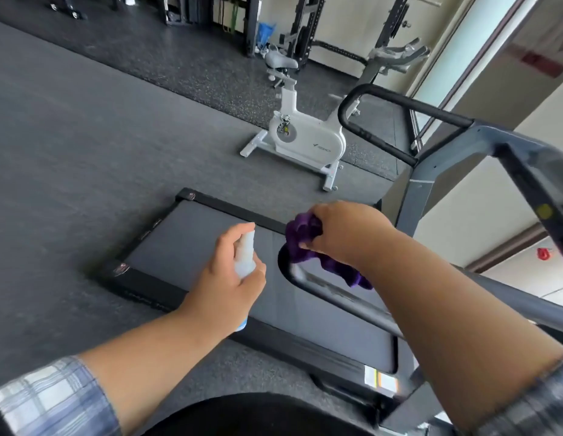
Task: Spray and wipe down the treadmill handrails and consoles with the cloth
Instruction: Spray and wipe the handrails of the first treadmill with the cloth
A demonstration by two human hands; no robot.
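While my right hand (343, 234) presses the bunched purple cloth (308, 243) onto the handrail (337, 302) at frame centre, my left hand (230, 284) grips the spray bottle (245, 256).

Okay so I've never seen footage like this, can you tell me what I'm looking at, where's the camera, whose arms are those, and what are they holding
This is one picture from a wide-angle camera worn on a person's head, looking forward and down, so the two arms reaching in from the bottom are the wearer's own. The room is a gym with a dark rubber floor. The left hand holds a small clear spray bottle. The right hand presses a bunched purple cloth onto the curved end of a treadmill handrail. Below lies the treadmill belt, and a second handrail loops on the far side. The white machine behind is an exercise bike. The tilt and bending come from the wide lens.
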